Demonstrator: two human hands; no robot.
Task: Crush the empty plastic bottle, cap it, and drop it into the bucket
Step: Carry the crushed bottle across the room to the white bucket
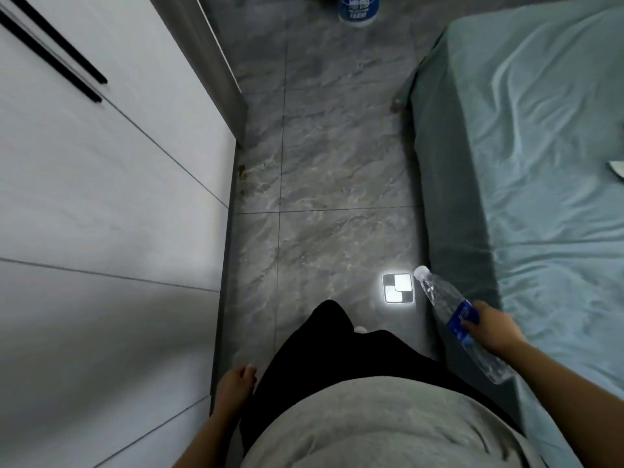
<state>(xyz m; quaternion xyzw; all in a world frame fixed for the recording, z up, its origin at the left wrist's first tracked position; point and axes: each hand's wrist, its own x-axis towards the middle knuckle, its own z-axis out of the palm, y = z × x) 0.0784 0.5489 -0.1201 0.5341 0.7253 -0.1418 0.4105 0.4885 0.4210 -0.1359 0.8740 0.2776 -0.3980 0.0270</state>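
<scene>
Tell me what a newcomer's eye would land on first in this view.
First, the bright square reflection of a ceiling light glaring off the grey marbled floor tiles, just ahead of the person. Beside it, the right hand grips a clear plastic bottle with a blue label around its middle, white cap on, body uncrushed, next to the bed with rumpled teal sheets. Far ahead, at the top edge, stands the blue and white bucket.

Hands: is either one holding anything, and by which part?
The right hand grips the plastic bottle around its blue-labelled middle; the left hand holds nothing.
</scene>
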